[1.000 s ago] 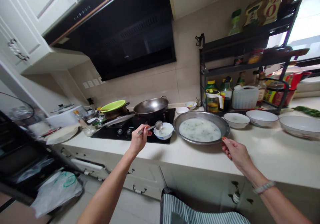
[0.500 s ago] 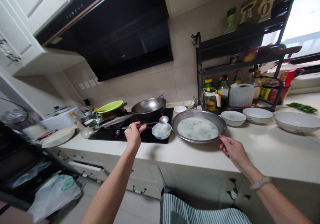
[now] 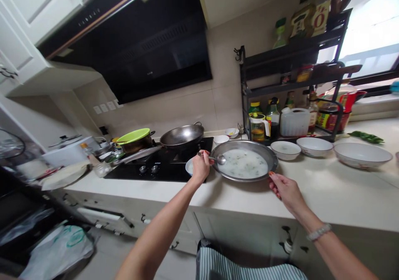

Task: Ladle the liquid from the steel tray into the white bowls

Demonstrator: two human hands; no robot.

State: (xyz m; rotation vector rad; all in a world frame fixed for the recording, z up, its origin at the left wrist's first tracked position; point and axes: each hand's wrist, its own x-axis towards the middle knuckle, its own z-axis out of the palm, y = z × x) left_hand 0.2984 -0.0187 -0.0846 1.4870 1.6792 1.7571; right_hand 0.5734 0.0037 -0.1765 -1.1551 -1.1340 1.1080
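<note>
Head camera: the small silver metal ladle (image 3: 221,159), earlier held above the blue-and-white bowl (image 3: 188,167), has been brought to the left inner side of the wide steel basin (image 3: 272,157). Its handle is clasped in the left hand's grip (image 3: 201,166), its scoop lying right of the fingers; the basin's near-right rim is pinched by the right hand (image 3: 286,189).

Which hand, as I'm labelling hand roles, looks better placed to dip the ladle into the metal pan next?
Probably the left hand: it holds the ladle at the metal pan, while the right hand grips the rim.
</note>
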